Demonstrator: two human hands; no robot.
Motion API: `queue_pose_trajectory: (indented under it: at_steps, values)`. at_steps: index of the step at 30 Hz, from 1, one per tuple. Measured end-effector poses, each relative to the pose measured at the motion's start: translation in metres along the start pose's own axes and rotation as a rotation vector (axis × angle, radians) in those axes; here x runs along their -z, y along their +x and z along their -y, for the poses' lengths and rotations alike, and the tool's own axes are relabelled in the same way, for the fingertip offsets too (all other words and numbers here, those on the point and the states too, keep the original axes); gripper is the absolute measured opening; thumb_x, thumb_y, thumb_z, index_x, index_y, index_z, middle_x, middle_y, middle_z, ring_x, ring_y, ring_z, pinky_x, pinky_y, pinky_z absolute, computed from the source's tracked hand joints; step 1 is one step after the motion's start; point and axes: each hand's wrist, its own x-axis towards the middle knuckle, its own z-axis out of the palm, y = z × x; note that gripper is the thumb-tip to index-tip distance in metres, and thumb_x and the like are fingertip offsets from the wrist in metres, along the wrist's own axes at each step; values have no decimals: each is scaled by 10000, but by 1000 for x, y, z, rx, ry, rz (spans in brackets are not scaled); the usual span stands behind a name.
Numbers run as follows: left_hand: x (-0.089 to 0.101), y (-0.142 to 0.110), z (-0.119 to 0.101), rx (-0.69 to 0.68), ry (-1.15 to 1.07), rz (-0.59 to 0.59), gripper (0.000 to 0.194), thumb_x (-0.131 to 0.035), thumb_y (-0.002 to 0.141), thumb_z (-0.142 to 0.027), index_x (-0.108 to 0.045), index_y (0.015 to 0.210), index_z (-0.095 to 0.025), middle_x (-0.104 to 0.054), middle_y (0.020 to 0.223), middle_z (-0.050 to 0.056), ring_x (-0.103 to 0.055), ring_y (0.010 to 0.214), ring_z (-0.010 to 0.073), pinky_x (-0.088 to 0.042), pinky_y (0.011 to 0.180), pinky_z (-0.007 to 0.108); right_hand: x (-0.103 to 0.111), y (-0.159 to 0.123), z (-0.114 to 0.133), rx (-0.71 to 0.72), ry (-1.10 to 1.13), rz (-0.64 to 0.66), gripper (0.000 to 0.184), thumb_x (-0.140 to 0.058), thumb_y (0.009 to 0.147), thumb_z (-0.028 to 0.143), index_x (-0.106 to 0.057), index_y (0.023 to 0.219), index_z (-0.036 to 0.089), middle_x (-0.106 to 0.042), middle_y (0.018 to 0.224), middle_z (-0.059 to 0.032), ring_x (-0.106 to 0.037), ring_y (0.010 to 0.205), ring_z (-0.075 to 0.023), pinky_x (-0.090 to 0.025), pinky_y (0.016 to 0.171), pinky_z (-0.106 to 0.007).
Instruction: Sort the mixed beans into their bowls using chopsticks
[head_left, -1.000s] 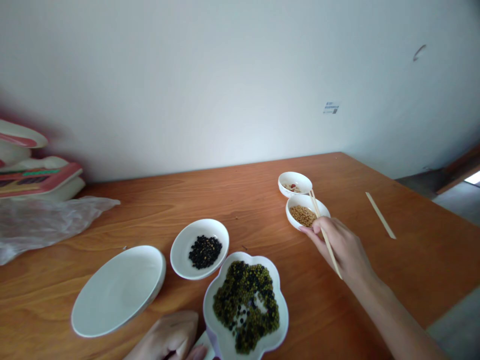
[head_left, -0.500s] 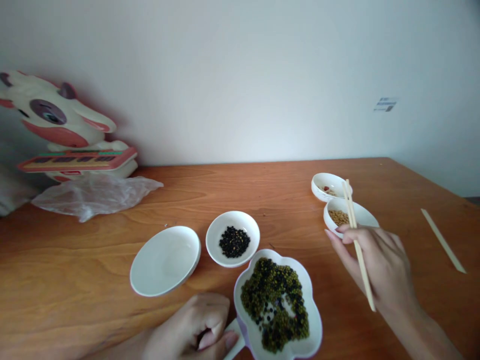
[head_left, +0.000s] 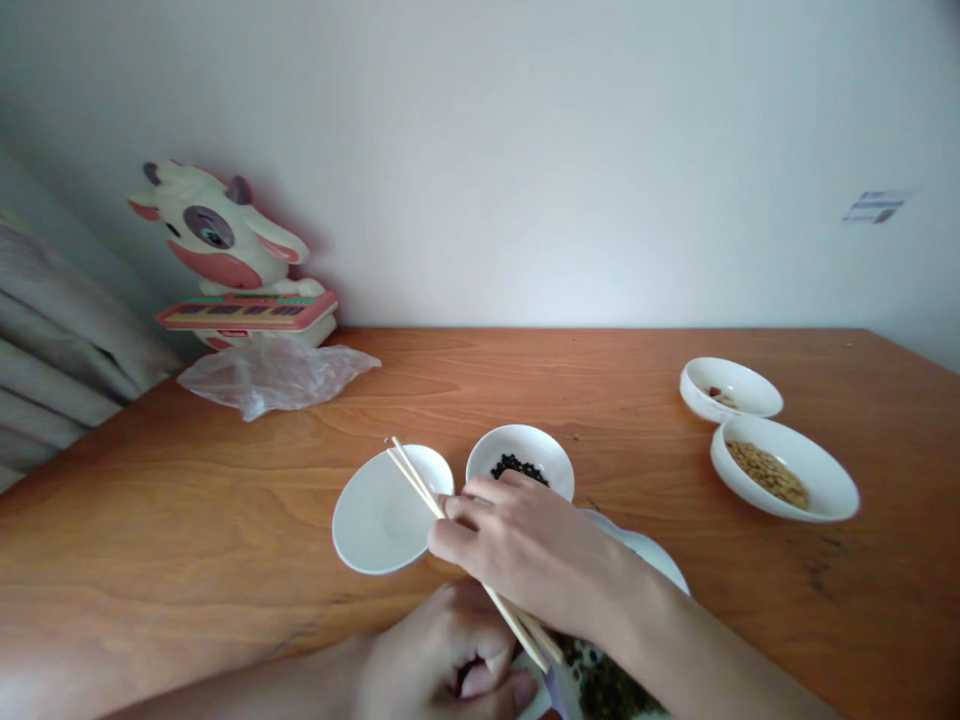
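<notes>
My right hand is closed round a pair of wooden chopsticks and stretches across to the left. Their tips point away from me, over the far rim of a white bowl with nothing visible inside. A small dark speck shows at the tips; I cannot tell what it is. My left hand grips the handle of a white flower-shaped dish holding green and black beans. The right forearm hides much of that dish. Behind the right hand sits a small white bowl with black beans.
Right of the hands, one white bowl holds tan beans; behind it another bowl has a few bits in it. A cow-shaped toy keyboard and a clear plastic bag lie at the back left, near a curtain.
My right hand has swung left with the chopsticks, from the tan-bean bowl to the white bowl on the left. The view has turned left. My left hand still grips the handle.
</notes>
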Motion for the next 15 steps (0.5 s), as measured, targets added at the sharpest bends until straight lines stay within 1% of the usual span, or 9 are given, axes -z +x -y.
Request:
queue_pose_trajectory:
  at_steps: [1,3,6,8,11,13,15]
  values:
    - [0,0,0,1,9,9,423,-571,989,-200,-278,684,-224,-366,605,-51,-318,532,92,-269,501,282,-3,5,-1,19,-28,19,134,-501,1095,157,-627,1134,178,-758,1223,-92,-699,1060,-266,-560,756,-426]
    - [0,0,-1,-18,37,-4,407,-562,976,-161,-284,684,-221,-378,614,-47,-330,550,97,-281,525,288,-7,13,-6,37,-70,59,164,-473,1103,148,-625,1164,169,-764,1216,-108,-712,1059,-271,-548,699,-406]
    - [0,-1,-1,-33,54,-38,412,-560,985,-153,-283,687,-221,-377,607,-50,-321,555,103,-276,534,297,-10,21,-13,48,-79,147,125,-530,1079,123,-621,1150,169,-791,1059,-89,-723,1023,-255,-498,614,-340]
    - [0,-1,-1,-24,52,-31,421,-565,996,-176,-279,691,-224,-374,602,-52,-312,548,105,-273,523,296,-10,25,-18,65,-66,190,126,-574,1053,101,-615,1144,177,-790,992,-70,-725,985,-245,-447,555,-315]
    - [-1,-2,0,-22,70,-19,412,-555,1009,-192,-286,697,-224,-399,612,-41,-338,566,115,-293,536,297,-9,28,-24,56,-61,202,154,-594,1039,101,-611,1162,192,-783,967,-63,-720,948,-238,-374,505,-300]
    - [-2,-4,1,-30,85,-33,410,-546,1020,-199,-286,703,-223,-414,622,-34,-357,584,121,-312,559,302,-8,26,-29,25,-63,198,139,-593,1044,118,-620,1155,197,-777,959,-65,-711,914,-222,-339,505,-292]
    - [-5,-6,3,-35,97,-74,417,-537,1038,-220,-280,709,-222,-413,628,-32,-357,594,125,-324,578,304,-6,21,-36,-11,-68,191,117,-588,1047,127,-633,1128,198,-768,955,-69,-697,864,-203,-329,523,-290]
